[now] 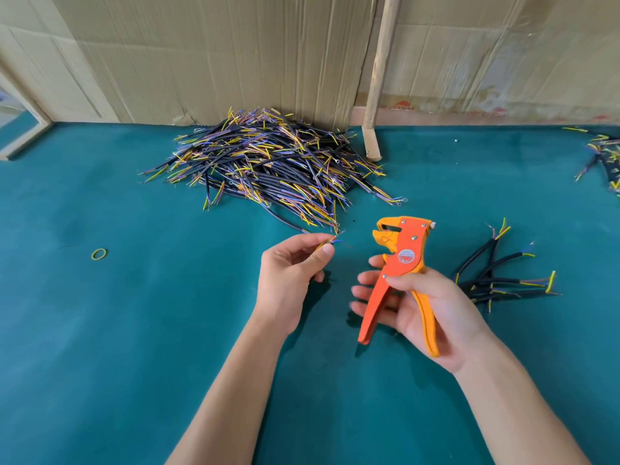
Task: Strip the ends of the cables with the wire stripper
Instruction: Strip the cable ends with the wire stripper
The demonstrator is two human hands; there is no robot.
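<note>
My right hand (pixel 426 308) grips an orange wire stripper (pixel 401 263) by its two handles, jaws up and parted. To its left, my left hand (pixel 290 276) pinches a short black cable; only its thin coloured wire ends (pixel 333 242) show past the thumb and fingers, pointing toward the stripper's jaws with a gap between them. A large heap of black cables (pixel 268 162) with yellow, blue and brown wire ends lies behind on the teal table (pixel 100 330). A small bunch of cables (pixel 503 280) lies just right of my right hand.
A cardboard wall (pixel 235 55) stands along the table's back edge, with a wooden stick (pixel 379 78) leaning against it. A yellow-green rubber band (pixel 99 254) lies at the left. More cables (pixel 604 156) sit at the far right edge.
</note>
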